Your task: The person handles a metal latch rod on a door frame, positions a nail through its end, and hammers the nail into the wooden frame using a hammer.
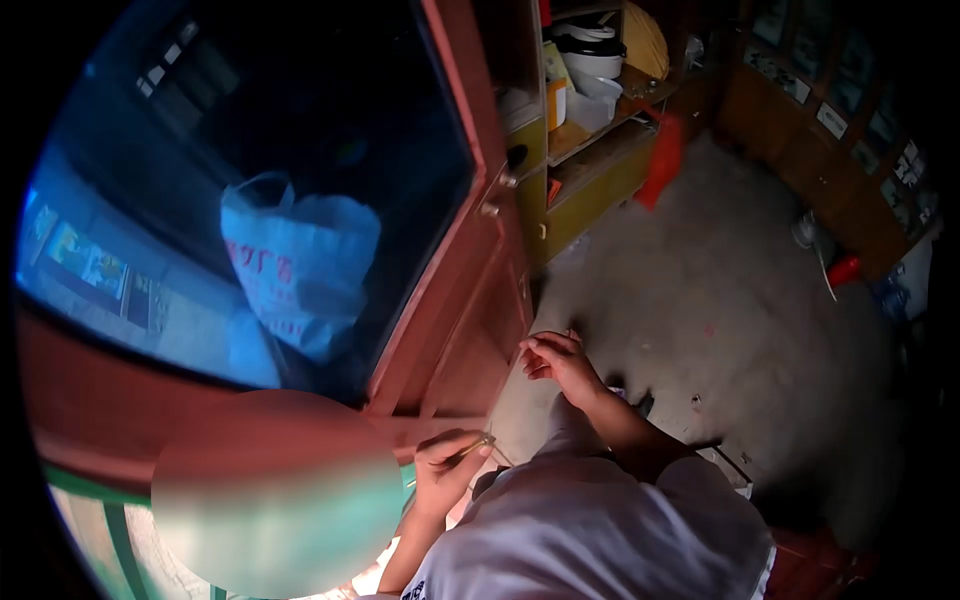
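Dull grey floor [760, 300]. Red panelled door [465, 345], dark glossy glass. Crinkled, lettered bag [310, 260] shows in the glass. Right hand [560, 365]: fingers loosely curled; cannot tell whether they hold anything. Left hand [446, 470], near door: fingers pinching thin brassy piece [483, 441].

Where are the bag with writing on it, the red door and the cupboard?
Bag [320, 250]: head view, middle of its front.
Door [470, 310]: head view, red wood beside the glass.
Cupboard [595, 195]: head view, yellowish front below the shelf.
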`<state>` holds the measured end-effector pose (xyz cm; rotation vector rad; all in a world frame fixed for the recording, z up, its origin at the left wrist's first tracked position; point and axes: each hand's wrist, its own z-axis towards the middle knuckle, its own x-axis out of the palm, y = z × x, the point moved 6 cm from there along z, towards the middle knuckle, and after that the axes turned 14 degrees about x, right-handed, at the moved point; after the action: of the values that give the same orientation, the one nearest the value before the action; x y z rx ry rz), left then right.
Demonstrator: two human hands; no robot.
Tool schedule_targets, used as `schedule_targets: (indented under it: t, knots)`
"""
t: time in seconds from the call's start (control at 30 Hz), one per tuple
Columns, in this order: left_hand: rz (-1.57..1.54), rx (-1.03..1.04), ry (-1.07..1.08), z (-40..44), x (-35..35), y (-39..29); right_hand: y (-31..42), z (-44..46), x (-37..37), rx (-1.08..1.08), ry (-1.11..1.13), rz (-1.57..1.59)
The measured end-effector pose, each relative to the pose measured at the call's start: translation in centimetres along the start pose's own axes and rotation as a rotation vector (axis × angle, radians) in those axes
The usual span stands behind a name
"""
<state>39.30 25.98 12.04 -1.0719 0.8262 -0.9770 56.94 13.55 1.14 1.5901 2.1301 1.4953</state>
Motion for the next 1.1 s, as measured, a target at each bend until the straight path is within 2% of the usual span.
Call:
schedule_targets:
  t: [0.17, 0.27, 0.33, 0.4, 0.47, 0.57, 0.6, 0.67, 0.7, 0.77, 0.87, 1.0, 1.1]
  knots:
    - [-0.037, -0.076, 0.053, 14.2, 6.4, 8.2, 10.6, 13.4, -18.1, -0.182, -0.305, -0.095]
    - [-0.106, -0.197, 0.104, 23.3, 10.7, 12.6, 18.2, 24.3, -31.9, -0.409, -0.511, -0.214]
    - [-0.121, -0.351, 0.132, 28.5, 14.0, 14.4, 29.6, 28.9, -39.5, -0.523, -0.939, -0.819]
    - [-0.217, -0.351, 0.196, 34.7, 16.8, 15.5, 38.8, 32.8, -44.0, -0.617, -1.262, -1.055]
    - [-0.202, -0.28, 0.24, 36.9, 19.2, 17.1, 43.8, 36.7, -49.4, -0.615, -1.468, -1.054]
    - [-0.162, -0.373, 0.203, 40.3, 20.8, 19.5, 48.8, 42.1, -54.9, -0.362, -1.523, -1.251]
    - [-0.211, -0.308, 0.177, 41.2, 21.3, 20.2, 49.4, 43.6, -56.8, -0.196, -1.393, -1.183]
    - [-0.048, -0.537, 0.321, 43.0, 21.8, 19.5, 49.7, 45.6, -59.4, 0.124, -1.115, -1.039]
    - [-0.051, -0.5, 0.132, 44.7, 22.5, 18.7, 49.7, 46.5, -60.5, 0.128, -0.997, -0.961]
    - [-0.086, -0.488, 0.125, 45.1, 22.8, 19.3, 49.2, 47.6, -61.4, 0.137, -0.762, -0.809]
    - [-0.09, -0.468, 0.17, 44.9, 23.3, 20.1, 49.7, 45.9, -61.6, -0.046, -1.021, -1.05]
    - [-0.171, -0.442, 0.242, 43.5, 23.5, 21.4, 47.3, 40.9, -60.6, -0.212, -1.252, -0.88]
    - [-0.217, -0.431, 0.304, 41.7, 23.5, 21.1, 45.2, 32.0, -54.9, -0.414, -1.332, -0.649]
